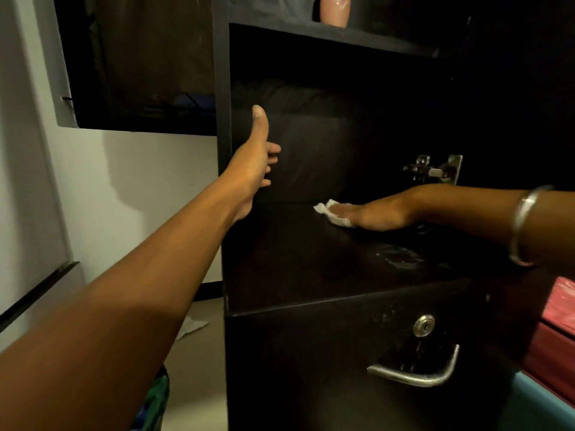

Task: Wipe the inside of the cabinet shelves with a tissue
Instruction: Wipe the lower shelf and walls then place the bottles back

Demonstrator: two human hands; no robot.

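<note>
A dark cabinet stands in front of me with an open shelf [295,262] at chest height. My right hand [376,214] lies flat on the shelf floor near the back, pressing a crumpled white tissue [331,210] under its fingers. A metal bangle [522,225] sits on that wrist. My left hand [253,160] grips the cabinet's left side panel [223,88], thumb up on the front edge, fingers curled inside.
A metal hinge [435,169] is fixed on the right inner wall. Below the shelf is a drawer front with a lock [423,325] and a curved metal handle [413,373]. A peach bottle [335,9] stands on the upper shelf. A red box [560,309] is at right.
</note>
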